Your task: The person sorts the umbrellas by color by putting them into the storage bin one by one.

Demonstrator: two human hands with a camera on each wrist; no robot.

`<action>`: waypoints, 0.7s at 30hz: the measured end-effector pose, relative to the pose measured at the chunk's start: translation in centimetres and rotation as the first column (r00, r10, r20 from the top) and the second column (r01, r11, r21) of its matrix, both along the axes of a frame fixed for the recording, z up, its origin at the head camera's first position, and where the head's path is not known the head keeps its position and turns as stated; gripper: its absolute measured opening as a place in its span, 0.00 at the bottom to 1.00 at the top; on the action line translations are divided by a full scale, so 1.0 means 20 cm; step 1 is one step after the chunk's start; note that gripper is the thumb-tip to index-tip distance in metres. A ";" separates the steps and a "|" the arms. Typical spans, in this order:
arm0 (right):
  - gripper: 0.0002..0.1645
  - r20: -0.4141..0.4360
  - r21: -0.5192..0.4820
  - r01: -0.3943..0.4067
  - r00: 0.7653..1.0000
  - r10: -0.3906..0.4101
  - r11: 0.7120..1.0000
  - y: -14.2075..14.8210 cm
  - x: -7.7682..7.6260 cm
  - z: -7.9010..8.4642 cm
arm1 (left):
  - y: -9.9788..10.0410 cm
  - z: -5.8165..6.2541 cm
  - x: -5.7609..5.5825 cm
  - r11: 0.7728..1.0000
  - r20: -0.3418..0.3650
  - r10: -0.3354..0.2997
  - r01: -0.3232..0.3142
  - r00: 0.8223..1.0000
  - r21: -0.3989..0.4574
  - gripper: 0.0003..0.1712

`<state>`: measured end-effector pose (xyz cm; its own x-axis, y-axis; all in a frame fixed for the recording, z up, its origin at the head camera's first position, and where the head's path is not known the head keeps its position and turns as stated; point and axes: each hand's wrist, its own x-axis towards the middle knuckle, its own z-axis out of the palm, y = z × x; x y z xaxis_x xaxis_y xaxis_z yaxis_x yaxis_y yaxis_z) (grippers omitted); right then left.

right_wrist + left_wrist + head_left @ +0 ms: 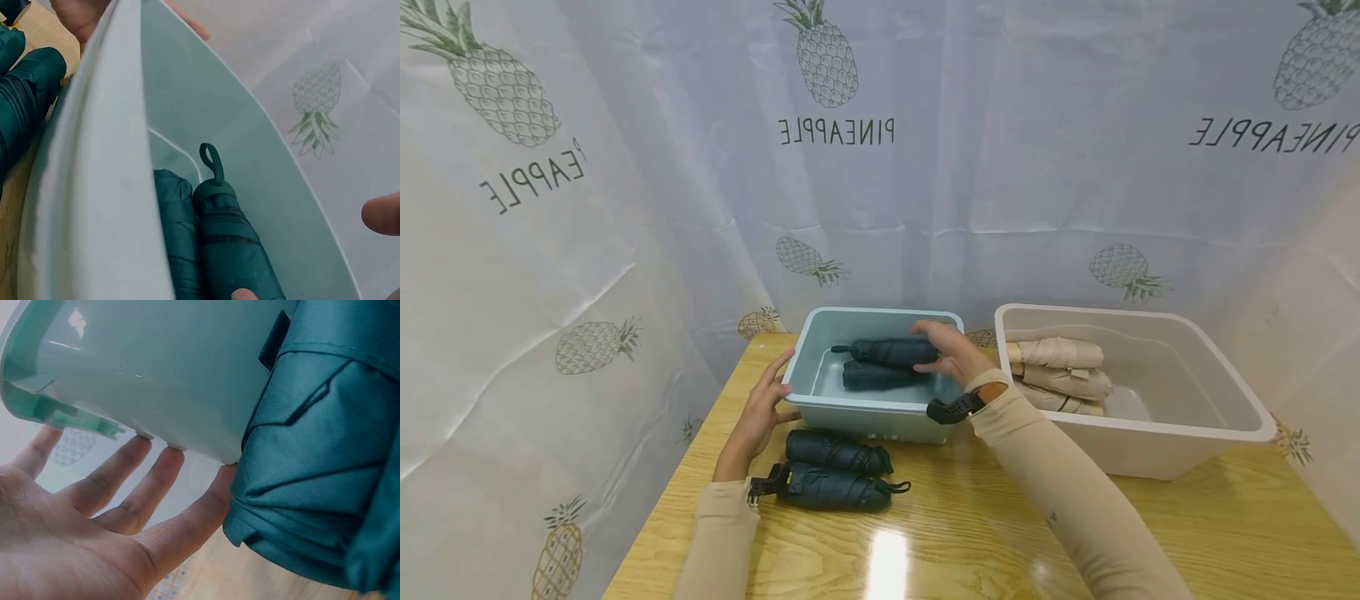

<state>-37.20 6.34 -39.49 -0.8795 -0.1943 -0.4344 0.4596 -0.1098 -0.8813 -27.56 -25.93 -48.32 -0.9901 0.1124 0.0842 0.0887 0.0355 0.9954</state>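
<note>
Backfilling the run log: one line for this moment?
left hand: touching blue bin; right hand: spread over two green umbrellas inside; table: two more green umbrellas; beige bin: three beige umbrellas visible

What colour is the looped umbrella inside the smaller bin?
Dark teal-green: the looped umbrella shows best in the right wrist view.

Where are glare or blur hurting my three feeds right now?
Head: a strong white glare patch on the table, low in the picture; left wrist: small bright reflections on the light blue bin; right wrist: the bin's nearest wall is blurred, while the looped umbrella inside looks sharper.
</note>
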 end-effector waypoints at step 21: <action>0.23 -0.428 0.228 -0.307 0.821 0.378 0.924 0.09 0.36 0.11 | -0.01 0.00 -0.01 1.000 0.005 -0.004 0.004 1.000 0.003 0.37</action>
